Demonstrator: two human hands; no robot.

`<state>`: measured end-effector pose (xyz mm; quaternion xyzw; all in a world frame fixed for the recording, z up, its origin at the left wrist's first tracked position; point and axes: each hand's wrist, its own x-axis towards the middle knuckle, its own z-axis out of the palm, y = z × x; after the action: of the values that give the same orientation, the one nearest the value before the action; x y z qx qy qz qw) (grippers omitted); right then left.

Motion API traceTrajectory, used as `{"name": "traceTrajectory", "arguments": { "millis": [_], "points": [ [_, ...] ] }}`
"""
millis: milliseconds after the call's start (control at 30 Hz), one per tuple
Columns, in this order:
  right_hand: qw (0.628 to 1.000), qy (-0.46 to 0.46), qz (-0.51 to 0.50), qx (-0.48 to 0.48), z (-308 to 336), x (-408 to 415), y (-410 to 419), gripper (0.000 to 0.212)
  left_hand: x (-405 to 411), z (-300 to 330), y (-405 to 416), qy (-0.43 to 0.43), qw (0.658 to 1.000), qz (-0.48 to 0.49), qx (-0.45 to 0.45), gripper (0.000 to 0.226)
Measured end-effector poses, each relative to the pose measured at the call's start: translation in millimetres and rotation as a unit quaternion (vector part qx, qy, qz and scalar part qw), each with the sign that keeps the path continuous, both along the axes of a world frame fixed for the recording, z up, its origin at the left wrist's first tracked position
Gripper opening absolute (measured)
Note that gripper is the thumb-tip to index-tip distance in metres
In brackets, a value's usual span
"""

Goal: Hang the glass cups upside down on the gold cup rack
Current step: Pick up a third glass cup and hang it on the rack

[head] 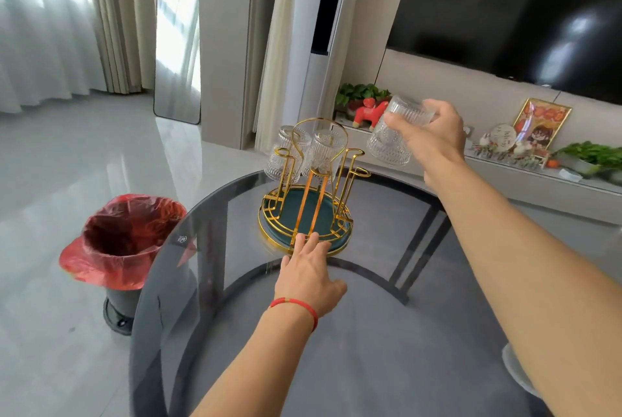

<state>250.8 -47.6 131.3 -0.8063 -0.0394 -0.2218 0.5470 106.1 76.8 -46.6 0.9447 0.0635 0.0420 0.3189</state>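
The gold cup rack point(304, 218) with its green round base stands on the far part of the round glass table point(370, 332). Two ribbed glass cups hang upside down on its far pegs, one at the left point(286, 156) and one in the middle point(324, 151). My right hand point(432, 137) holds a third ribbed glass cup point(392, 137) tilted, mouth down-left, in the air just right of the rack's right pegs. My left hand point(309, 273) lies flat on the table, fingers apart, its fingertips touching the rack's near rim.
A bin with a red bag point(123, 241) stands on the floor left of the table. Behind the table runs a low shelf point(505, 167) with plants, a red toy horse and ornaments, under a wall-mounted TV point(521, 13).
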Motion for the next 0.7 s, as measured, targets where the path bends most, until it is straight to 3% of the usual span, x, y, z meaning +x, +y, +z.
{"name": "traceTrajectory", "arguments": {
  "millis": [500, 700],
  "points": [
    [0.995, 0.017, 0.039, -0.086, -30, 38, 39, 0.087, 1, 2, 4, 0.007, 0.996, 0.014, -0.083, 0.070],
    [0.991, 0.083, 0.093, -0.050, -43, 43, 33, 0.087, 1, 0, 3, 0.010, 0.996, 0.008, -0.088, 0.073]
  ]
}}
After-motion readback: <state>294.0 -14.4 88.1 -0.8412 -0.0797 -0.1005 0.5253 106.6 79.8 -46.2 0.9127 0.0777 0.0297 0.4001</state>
